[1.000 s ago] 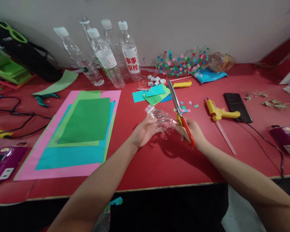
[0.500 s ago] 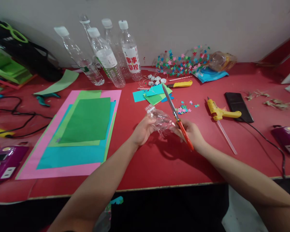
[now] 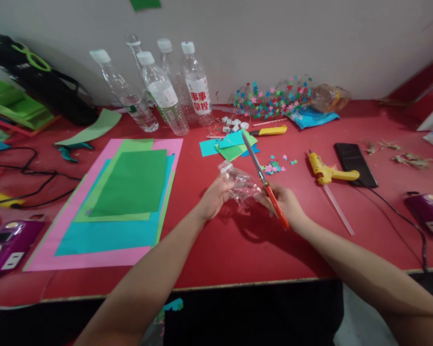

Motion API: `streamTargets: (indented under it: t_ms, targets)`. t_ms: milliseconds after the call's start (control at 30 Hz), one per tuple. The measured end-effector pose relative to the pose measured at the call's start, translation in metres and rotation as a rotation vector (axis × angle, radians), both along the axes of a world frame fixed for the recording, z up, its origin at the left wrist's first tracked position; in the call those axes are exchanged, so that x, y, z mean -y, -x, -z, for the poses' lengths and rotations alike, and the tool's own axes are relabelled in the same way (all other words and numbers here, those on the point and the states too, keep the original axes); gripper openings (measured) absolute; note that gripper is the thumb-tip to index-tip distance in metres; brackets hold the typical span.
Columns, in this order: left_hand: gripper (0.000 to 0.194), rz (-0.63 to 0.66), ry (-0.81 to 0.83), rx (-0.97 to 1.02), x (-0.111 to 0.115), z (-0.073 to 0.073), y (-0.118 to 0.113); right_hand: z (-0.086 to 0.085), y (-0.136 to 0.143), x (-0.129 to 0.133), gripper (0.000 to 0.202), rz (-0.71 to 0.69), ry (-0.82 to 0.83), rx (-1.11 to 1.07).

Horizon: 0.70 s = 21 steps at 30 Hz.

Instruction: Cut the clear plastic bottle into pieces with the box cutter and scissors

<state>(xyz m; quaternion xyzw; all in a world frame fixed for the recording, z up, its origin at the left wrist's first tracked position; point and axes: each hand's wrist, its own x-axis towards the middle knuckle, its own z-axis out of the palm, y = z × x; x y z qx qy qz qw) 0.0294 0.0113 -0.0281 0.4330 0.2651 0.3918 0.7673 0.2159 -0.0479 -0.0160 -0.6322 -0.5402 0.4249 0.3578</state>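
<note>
Head view: behind the table's (image 3: 216,254) front edge, left hand (image 3: 211,199) grips the bottle top (image 3: 242,184) and right hand (image 3: 288,204) scissors (image 3: 276,207), blades (image 3: 254,157) best angled clear of fingers (image 3: 223,184).

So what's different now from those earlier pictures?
The scissors in the right hand have turned: their tip has swung left and their handles now show edge-on. The view has tipped up slightly, bringing a green patch into sight on the wall. Nothing was taken or let go; the left hand still holds the clear bottle piece. The glue gun and paper stack stayed put.
</note>
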Motion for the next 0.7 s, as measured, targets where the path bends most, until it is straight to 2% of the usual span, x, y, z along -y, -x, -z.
streamTargets:
  t_ms: [500,700]
  targets:
    - [0.037,0.028,0.013,0.022,-0.0015,0.0056,0.0051,0.0016,0.0033,0.0002,0.05,0.001,0.015,-0.018]
    - [0.029,-0.074,-0.039,-0.058,0.0013,0.0015,-0.0013,-0.002,0.0011,0.0004,0.044,0.063,-0.062,-0.042]
